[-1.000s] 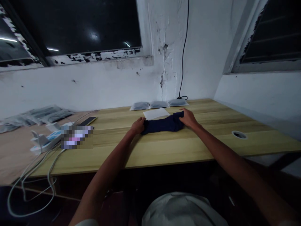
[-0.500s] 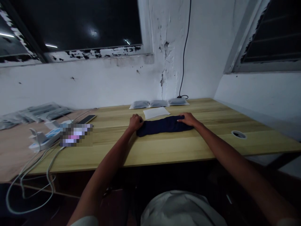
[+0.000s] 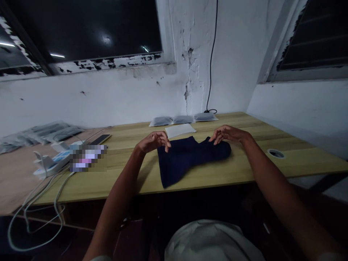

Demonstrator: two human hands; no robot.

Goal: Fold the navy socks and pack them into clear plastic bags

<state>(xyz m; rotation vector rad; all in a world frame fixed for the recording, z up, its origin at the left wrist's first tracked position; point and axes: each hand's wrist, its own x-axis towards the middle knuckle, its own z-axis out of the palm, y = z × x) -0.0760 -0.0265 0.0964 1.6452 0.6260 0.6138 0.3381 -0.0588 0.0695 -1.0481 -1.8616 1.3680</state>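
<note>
A dark navy piece of cloth (image 3: 187, 156) lies on the wooden table in front of me, wide at its left end and narrower with a rounded right end. Its exact kind does not show. My left hand (image 3: 154, 140) hovers over the cloth's upper left corner, fingers apart and loosely bent, holding nothing. At the narrow part, my right hand (image 3: 225, 134) has its fingers spread over the upper edge; whether the fingertips touch the fabric I cannot tell. Just behind the cloth lies a flat white sheet or bag (image 3: 180, 130).
Several grey packets stand along the wall, one of them a filled packet (image 3: 182, 119). On the left are a power strip (image 3: 56, 159) with cables, a phone (image 3: 100, 139), a blurred-out item (image 3: 88, 157) and a pile of grey bags (image 3: 46, 132). A cable hole (image 3: 276, 153) is on the right.
The cloth was a folded narrow strip with both hands on its ends. Now its left part is spread wide toward me, and both hands have lifted and loosened.
</note>
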